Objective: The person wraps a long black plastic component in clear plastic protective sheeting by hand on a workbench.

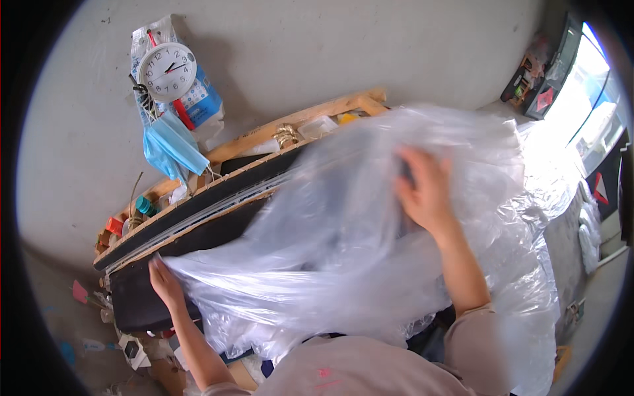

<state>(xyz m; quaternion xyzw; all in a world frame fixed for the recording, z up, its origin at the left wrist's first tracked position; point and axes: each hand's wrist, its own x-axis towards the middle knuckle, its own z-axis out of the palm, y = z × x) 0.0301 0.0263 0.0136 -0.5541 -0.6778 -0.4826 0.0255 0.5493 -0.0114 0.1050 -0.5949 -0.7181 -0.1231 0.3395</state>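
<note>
A large clear plastic sheet [317, 284] spreads over a long dark padded surface [218, 234] and billows up on the right. My left hand [165, 284] is closed on the sheet's left corner, beside the dark surface's near-left end. On the right, my right hand [426, 188] is up against the raised part of the sheet, thumb and fingers apart, slightly smeared by motion. I cannot make out whether its fingertips touch the film. The sheet hides most of the dark surface's right half.
Behind runs a wooden-framed ledge [251, 135] holding a teal-capped container [145, 206], a gold coil [286, 136] and other small items. A round clock [167, 71] and blue face masks [173, 148] hang on the wall. Shiny film [538, 191] lies at right, near a bright window [594, 86].
</note>
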